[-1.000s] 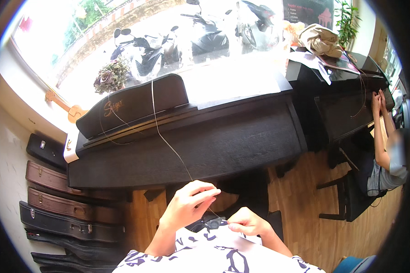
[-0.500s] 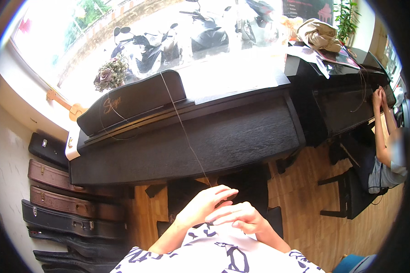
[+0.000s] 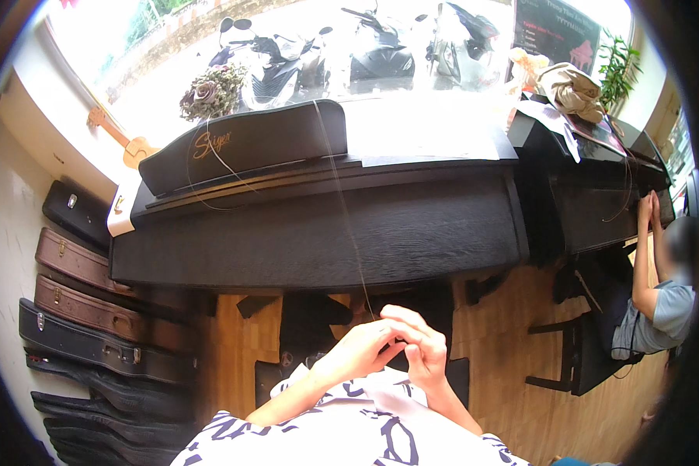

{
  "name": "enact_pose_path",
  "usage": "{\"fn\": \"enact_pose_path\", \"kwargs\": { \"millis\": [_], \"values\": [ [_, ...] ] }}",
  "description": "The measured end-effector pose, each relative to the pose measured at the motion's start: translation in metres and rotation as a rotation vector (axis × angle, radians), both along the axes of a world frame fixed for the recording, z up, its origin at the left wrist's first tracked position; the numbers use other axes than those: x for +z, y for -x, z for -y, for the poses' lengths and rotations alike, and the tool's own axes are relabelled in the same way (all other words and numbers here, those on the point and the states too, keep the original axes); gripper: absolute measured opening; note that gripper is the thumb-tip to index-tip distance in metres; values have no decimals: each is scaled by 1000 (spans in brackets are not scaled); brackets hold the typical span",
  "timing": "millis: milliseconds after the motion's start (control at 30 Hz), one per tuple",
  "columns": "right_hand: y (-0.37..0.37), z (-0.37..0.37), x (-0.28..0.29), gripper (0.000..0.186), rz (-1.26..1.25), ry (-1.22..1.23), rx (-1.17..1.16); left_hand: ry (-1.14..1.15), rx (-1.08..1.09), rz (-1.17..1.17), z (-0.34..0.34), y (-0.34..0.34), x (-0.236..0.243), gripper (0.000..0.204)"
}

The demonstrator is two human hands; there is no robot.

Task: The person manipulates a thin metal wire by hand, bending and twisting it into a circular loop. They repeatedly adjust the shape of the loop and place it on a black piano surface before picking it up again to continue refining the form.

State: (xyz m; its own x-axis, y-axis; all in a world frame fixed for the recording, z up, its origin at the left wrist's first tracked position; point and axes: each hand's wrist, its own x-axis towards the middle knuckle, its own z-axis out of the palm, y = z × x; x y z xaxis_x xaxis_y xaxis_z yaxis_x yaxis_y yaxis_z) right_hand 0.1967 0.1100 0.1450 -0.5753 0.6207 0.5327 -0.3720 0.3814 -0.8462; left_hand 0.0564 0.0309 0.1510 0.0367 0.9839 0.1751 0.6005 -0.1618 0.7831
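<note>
A thin, pale cord (image 3: 346, 206) runs from the top of the black upright piano (image 3: 318, 225) down across its front to my hands. It ends from view at the fingers of my left hand (image 3: 357, 347), which are bent and closed around it. My right hand (image 3: 423, 342) touches the left one, its curled fingers lying over the left fingertips and its thumb raised. What sits between the right fingers is hidden. Both hands are together in front of my patterned white shirt (image 3: 342, 423), a little short of the piano's near edge.
Several instrument cases (image 3: 93, 307) are stacked at left. A dried bouquet (image 3: 210, 89), small guitar (image 3: 136, 147) and white sheet (image 3: 431, 144) are by the window. At right, another person (image 3: 660, 291) sits with hands joined at a second black piano (image 3: 594, 210).
My right hand has risen and closed in on the left, its fingers now over the left fingertips. The view has shifted, so the piano sits a little higher.
</note>
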Motion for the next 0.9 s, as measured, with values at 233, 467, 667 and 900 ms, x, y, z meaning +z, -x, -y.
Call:
{"fn": "enact_pose_path", "kwargs": {
  "millis": [233,467,667,900],
  "values": [
    [20,5,-14,27,403,-30,-261,-155,125,-184,-5,17,-7,16],
    [18,-1,-27,19,616,325,159,-394,125,-354,-35,88,24,10],
    [30,2,-23,31,434,443,299,-647,358,-448,-130,191,80,8],
    [42,-10,-14,28,395,438,340,-615,497,-448,-236,312,128,11]
  ]
}}
